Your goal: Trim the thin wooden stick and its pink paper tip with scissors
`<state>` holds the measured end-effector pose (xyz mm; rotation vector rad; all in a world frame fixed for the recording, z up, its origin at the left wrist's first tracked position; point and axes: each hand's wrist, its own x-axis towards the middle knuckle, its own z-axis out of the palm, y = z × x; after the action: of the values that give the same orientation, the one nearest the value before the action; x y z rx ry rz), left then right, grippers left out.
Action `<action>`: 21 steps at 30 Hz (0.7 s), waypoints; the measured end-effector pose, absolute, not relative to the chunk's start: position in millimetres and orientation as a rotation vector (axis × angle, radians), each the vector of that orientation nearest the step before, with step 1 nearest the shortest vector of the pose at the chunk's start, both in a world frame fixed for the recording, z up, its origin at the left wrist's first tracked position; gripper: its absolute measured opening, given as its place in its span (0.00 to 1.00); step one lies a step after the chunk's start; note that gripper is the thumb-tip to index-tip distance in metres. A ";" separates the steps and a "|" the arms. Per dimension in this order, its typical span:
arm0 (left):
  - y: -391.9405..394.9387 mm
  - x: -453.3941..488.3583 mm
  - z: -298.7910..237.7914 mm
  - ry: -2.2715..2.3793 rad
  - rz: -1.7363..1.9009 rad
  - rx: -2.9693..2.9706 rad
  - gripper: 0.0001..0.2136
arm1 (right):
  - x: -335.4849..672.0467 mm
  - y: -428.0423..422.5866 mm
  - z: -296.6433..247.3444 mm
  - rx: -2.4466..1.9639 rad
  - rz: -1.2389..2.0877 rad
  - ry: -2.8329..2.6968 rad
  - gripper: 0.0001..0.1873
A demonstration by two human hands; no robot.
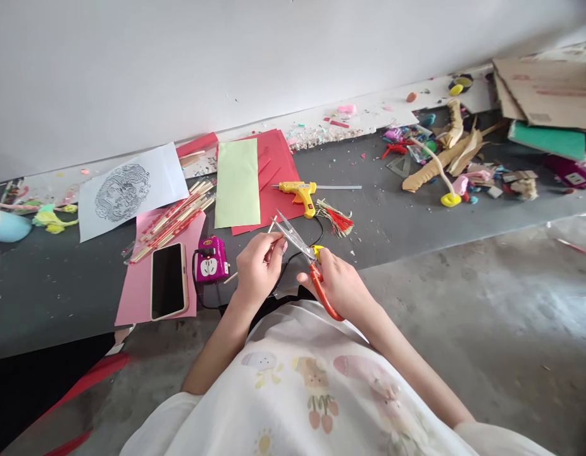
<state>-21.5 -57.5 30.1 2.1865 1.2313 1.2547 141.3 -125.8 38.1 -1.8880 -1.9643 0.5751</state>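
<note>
My right hand (339,282) grips a pair of scissors (299,242) by the orange handles, and the blades are parted, pointing up and left. My left hand (261,263) is pinched round a thin pale stick (230,278), whose ends show at the lower left of the fist and just above the fingers. The scissor tips are close to the left fingertips; whether a blade touches the stick I cannot tell. Behind the hands, a yellow glue gun (300,191) with a clear glue stick lies partly on red paper (284,166). A red-and-straw tassel (338,218) lies beside it.
Left of my hands are a purple power socket (212,261), a phone (168,281) on pink paper (131,288), and a bundle of sticks (176,218). Green paper (236,183) and a printed sheet (131,190) lie behind. Craft scraps and cardboard (549,92) fill the right side.
</note>
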 end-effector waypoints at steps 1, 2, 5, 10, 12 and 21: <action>-57.6 -21.3 29.7 1.232 1.251 2.189 0.04 | 141.3 -125.9 38.2 -1.891 0.583 -1.962 0.28; -57.7 -21.1 29.5 1.231 1.246 2.191 0.04 | 141.5 -126.1 38.2 -1.891 0.589 -1.960 0.28; -57.7 -21.1 29.0 1.221 1.238 2.189 0.04 | 142.1 -126.9 38.1 -1.887 0.591 -1.956 0.26; -57.4 -21.1 28.7 1.212 1.245 2.208 0.04 | 142.6 -126.4 39.3 -1.920 0.660 -1.947 0.24; -57.1 -21.0 28.9 1.211 1.241 2.213 0.04 | 142.4 -125.5 40.1 -1.943 0.698 -1.937 0.23; -53.6 -21.6 27.4 1.199 1.204 2.308 0.04 | 138.2 -124.1 43.2 -2.046 0.856 -1.846 0.20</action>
<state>-21.6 -53.6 27.4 2.3083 1.1993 1.2044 138.2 -124.1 43.2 -2.0461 -1.8463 0.8563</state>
